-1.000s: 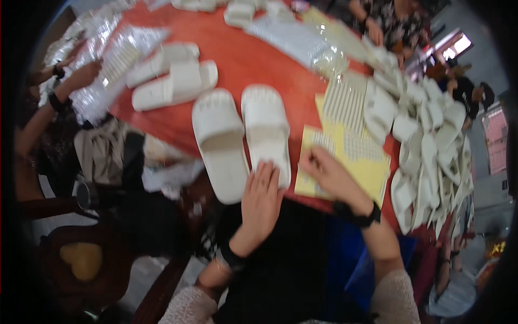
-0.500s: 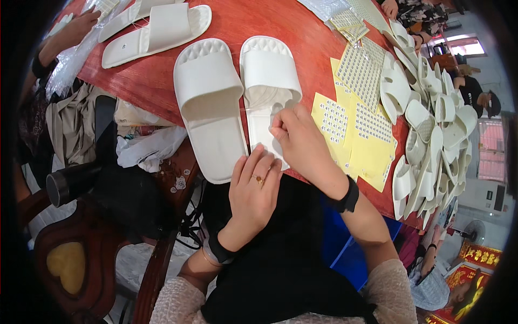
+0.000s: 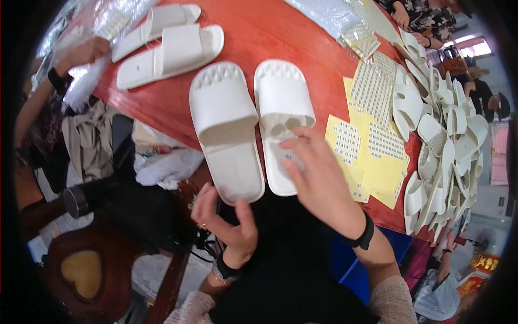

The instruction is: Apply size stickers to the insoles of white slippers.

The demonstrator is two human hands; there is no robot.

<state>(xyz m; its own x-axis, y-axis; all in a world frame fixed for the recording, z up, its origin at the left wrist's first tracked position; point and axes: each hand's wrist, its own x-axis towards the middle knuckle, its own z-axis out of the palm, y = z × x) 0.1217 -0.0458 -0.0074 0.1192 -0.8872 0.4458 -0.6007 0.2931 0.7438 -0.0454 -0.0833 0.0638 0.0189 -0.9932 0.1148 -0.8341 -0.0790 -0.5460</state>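
Observation:
Two white slide slippers lie side by side on the red table, toes pointing away from me. My left hand (image 3: 229, 227) is at the heel of the left slipper (image 3: 232, 173), thumb and fingers apart; whether it touches the rim I cannot tell. Over the right slipper (image 3: 274, 175) hovers my right hand (image 3: 321, 178), its fingers loosely spread and holding nothing visible. Beside its thumb, a small round sticker (image 3: 287, 157) shows on that slipper's insole. Yellow sticker sheets (image 3: 350, 146) with rows of small printed labels lie just right of this hand.
A heap of white slippers (image 3: 442, 146) covers the table's right side. Another pair of slides (image 3: 178, 56) lies at the far left, near a co-worker's hand (image 3: 89, 54) and clear plastic wrap (image 3: 81, 81). A wooden chair (image 3: 59, 270) stands at lower left.
My left hand has gone from the right slipper's heel to the left slipper's heel. My right hand's pinch has loosened, and a sticker now shows on the insole. The whole view has shifted.

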